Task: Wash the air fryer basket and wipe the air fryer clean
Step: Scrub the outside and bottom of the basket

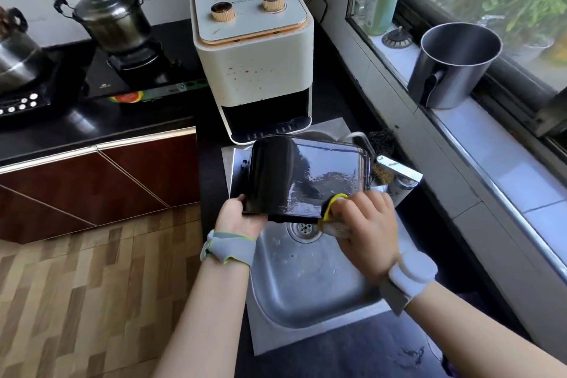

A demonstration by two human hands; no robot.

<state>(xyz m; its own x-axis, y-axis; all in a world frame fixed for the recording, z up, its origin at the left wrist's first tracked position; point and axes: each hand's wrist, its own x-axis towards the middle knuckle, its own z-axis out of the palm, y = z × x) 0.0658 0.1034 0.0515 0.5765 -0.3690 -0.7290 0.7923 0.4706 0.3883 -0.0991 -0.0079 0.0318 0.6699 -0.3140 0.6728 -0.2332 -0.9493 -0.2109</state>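
Nearest, below both hands, lies the steel sink (306, 291), its bowl wet with droplets and the drain (303, 228) just under the fingers; this basin gives open room beneath the work, though its front rim and the counter edge run close under the wrists. The left hand (237, 218) grips the near left edge of the black basket (302, 176), fingers curled under it and thumb on top, holding it tipped over the sink with its glossy outer side facing up. The right hand (362, 221) is closed around a sponge (333, 216) with a yellow edge, pressing it to the basket's near right corner. I judge the washing to be under way, not finished: the surface looks wet, yet no suds show and the inside of the basket is hidden, so I cannot tell whether it has been cleaned. Just beyond the right hand stands the tap (399, 170), very near the basket's right edge, a likely thing to knock when the basket is turned. Past the basket, beyond the left hand's reach line, the air fryer (254, 70) sits with its drawer slot open and reddish spots on its front, so the wiping seems undone. Farther right, a metal jug (454, 67) and a soap bottle (383, 3) crowd the windowsill; far left, a pot (113, 20) rests on the stove.
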